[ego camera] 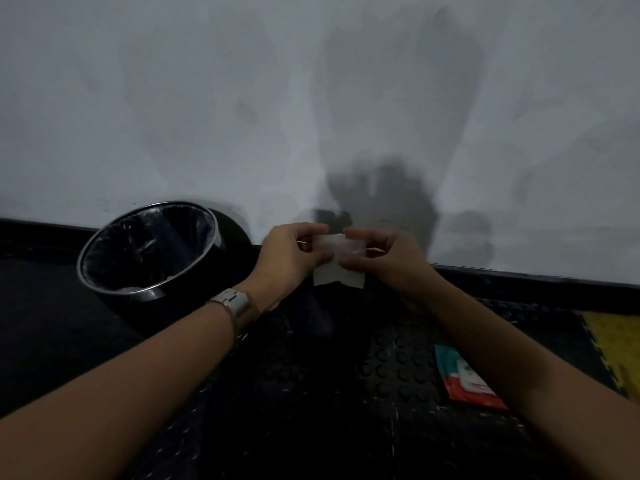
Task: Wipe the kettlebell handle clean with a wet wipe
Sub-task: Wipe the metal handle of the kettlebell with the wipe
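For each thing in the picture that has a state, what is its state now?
Wet wipe: folded, pinched by both hands.
Left hand: gripping the wipe.
Right hand: gripping the wipe.
Bin: upright, open, lined with a bag.
Wipes packet: lying flat on the mat.

The wipe (337,259) looks like thin, soft, matt white cloth, a little see-through near its top. The bin (149,251) is glossy black with a shiny metal rim and a crinkly clear plastic liner. The watch (232,303) band is brushed metal. The mat (311,393) is matt black rubber with raised studs. The packet (465,379) is slick plastic. The wall (207,98) is matt, smudged paint.
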